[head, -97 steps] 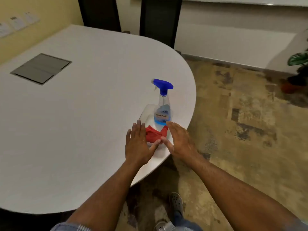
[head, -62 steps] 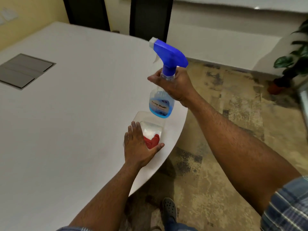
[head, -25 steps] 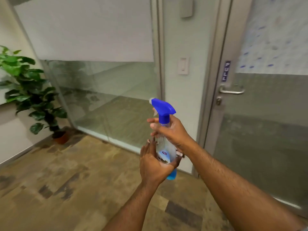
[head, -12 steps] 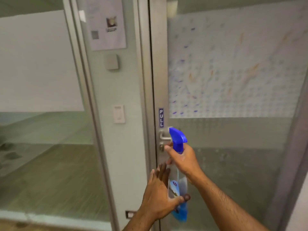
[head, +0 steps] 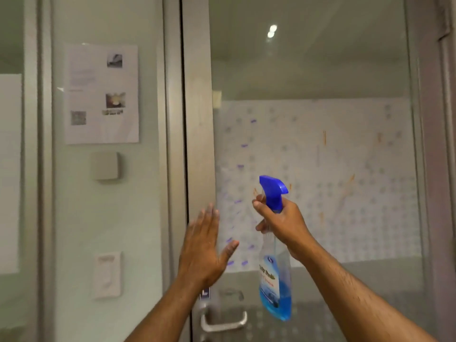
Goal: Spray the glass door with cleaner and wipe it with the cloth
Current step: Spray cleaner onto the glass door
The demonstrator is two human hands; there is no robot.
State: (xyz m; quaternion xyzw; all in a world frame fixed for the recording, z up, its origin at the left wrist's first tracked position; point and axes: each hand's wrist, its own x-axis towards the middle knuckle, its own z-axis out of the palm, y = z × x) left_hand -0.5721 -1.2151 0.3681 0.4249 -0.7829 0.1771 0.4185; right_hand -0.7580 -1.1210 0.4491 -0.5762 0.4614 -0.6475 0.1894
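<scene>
The glass door (head: pixel 320 70) fills the right of the head view, its frosted dotted band marked with purple and orange streaks. My right hand (head: pixel 281 223) grips the neck of a clear spray bottle (head: pixel 275 287) with a blue trigger head and blue liquid at the bottom, held up close to the glass with the nozzle towards it. My left hand (head: pixel 204 245) is raised beside the bottle, fingers straight and apart, holding nothing, in front of the door's metal frame (head: pixel 198 119). No cloth is in view.
A metal lever handle (head: pixel 223 322) sits low on the door below my hands. Left of the frame is a glass panel with a taped paper notice (head: pixel 101 93), a grey box (head: pixel 104 166) and a white switch (head: pixel 107 275).
I lifted the bottle off the table, turned and walked up to the door. Within the last half second my left hand came off the bottle's body and my view rose up the glass.
</scene>
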